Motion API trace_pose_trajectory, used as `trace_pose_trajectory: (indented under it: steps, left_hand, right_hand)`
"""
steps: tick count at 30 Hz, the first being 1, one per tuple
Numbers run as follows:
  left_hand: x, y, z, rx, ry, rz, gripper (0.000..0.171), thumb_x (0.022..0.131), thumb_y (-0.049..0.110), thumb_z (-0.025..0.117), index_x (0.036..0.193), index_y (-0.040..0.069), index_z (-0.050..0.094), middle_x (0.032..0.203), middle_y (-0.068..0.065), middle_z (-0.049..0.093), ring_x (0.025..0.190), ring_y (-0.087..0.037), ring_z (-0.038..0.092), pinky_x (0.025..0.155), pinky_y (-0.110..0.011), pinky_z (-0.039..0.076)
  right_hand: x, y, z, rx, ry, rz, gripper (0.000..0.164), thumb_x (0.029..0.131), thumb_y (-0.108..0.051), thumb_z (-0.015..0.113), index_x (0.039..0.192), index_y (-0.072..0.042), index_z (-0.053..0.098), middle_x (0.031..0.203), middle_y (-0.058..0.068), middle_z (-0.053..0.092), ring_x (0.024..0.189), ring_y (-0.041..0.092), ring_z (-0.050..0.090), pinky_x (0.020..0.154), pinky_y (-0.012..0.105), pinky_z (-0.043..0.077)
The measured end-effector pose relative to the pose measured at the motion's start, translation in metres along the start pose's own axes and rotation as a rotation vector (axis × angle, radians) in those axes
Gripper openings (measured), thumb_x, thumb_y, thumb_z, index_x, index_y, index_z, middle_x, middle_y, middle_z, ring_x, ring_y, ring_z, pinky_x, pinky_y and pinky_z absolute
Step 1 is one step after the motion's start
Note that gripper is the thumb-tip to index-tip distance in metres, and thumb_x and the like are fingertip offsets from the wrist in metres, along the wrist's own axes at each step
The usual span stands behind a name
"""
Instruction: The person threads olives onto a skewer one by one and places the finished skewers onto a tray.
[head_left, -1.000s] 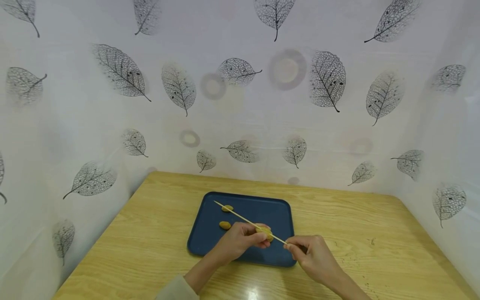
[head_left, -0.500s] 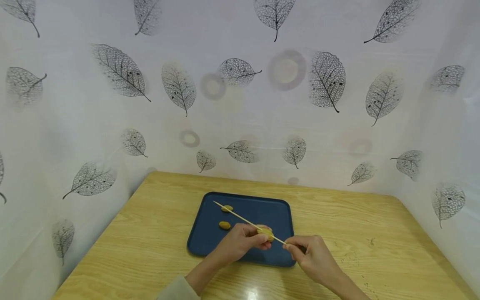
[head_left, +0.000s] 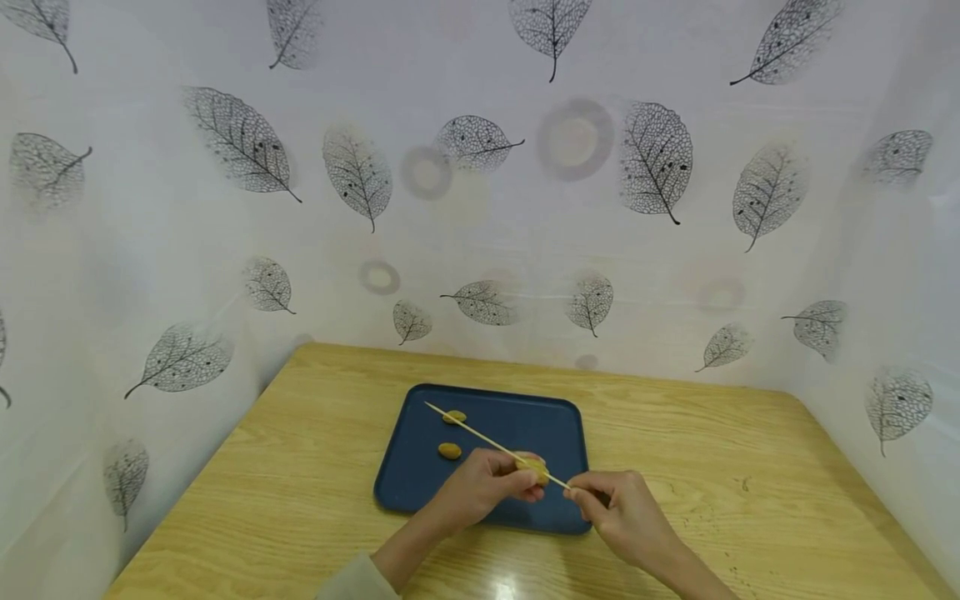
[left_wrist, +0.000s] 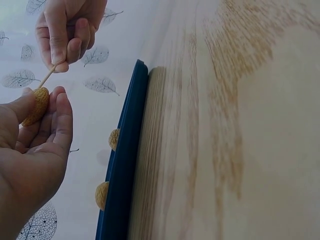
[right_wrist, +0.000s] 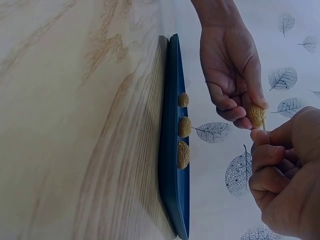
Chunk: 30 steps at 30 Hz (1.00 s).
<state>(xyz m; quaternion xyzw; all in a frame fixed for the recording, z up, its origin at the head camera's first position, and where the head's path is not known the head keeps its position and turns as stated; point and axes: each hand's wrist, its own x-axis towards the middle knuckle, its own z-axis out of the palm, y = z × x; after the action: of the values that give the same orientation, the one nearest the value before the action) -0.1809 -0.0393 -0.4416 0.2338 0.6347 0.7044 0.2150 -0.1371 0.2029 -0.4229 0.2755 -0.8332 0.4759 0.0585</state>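
My left hand [head_left: 480, 487] pinches a wrinkled yellow-brown oval piece [head_left: 534, 468], like a dried fruit, between thumb and fingers above the tray. A thin bamboo skewer [head_left: 480, 435] runs slantwise across that piece, its pointed end at the upper left. Whether it passes through or alongside the piece I cannot tell. Near its lower end, my right hand [head_left: 626, 512] pinches the skewer. On the blue tray [head_left: 517, 408] lie similar pieces: one oval piece [head_left: 450, 451] left of my left hand and another [head_left: 454, 417] behind it. Three pieces [right_wrist: 184, 126] show on the tray in the right wrist view.
The tray lies on a wood-grain table [head_left: 675, 450]. A white sheet with printed leaves [head_left: 465, 225] stands behind the table and along both sides. Small dark specks [head_left: 738, 575] mark the tabletop at the right.
The skewer and my right hand have shifted slightly to the left, while my left hand with the oval piece has edged a little to the right. Both grips look the same.
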Motion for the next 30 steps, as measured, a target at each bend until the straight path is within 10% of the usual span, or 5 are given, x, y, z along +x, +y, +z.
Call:
trace_pose_trajectory:
  steps: [30]
  left_hand:
    - [-0.001,-0.0031,0.0084,0.004,0.011,-0.019,0.028,0.105,0.016,0.063,0.116,-0.007,0.074,0.107,-0.021,0.074,0.099,-0.026,0.074,0.095,-0.045,0.058]
  right_hand:
    - [0.0019,-0.0019,-0.0006,0.037,-0.045,0.073,0.014,0.101,-0.005,0.065,0.093,-0.005,0.077,0.065,-0.001,0.059,0.049,-0.001,0.045,0.04,0.023,0.043]
